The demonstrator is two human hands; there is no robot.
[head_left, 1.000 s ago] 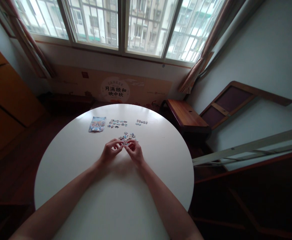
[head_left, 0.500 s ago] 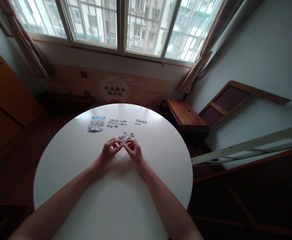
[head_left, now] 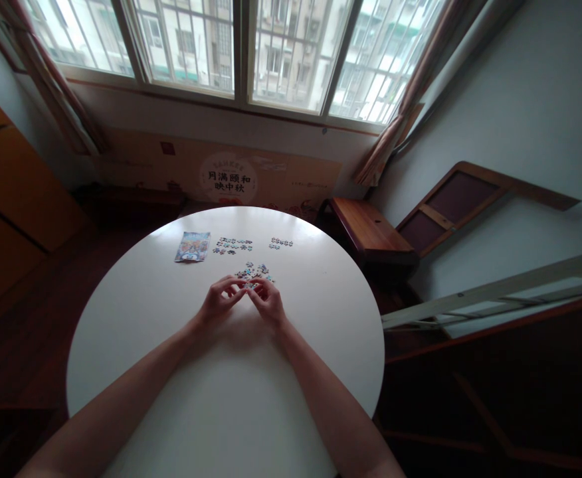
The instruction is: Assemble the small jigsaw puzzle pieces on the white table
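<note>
My left hand (head_left: 220, 300) and my right hand (head_left: 268, 302) meet fingertip to fingertip over the middle of a round white table (head_left: 171, 372). Both pinch small jigsaw pieces (head_left: 249, 285) held between them. Just beyond the fingers lies a loose heap of coloured puzzle pieces (head_left: 254, 270). Farther back are two smaller groups of pieces (head_left: 232, 245) (head_left: 281, 243). A small printed picture card (head_left: 192, 246) lies at the far left of these.
A wooden bench (head_left: 368, 229) stands beyond the table's right edge, with a wooden frame (head_left: 463, 196) leaning on the wall. A cardboard panel with printed characters (head_left: 228, 179) sits under the window. A wooden cabinet (head_left: 6, 192) is on the left.
The hands stay together at the same spot; only the fingers shift slightly on the pieces. The view has dipped a little.
</note>
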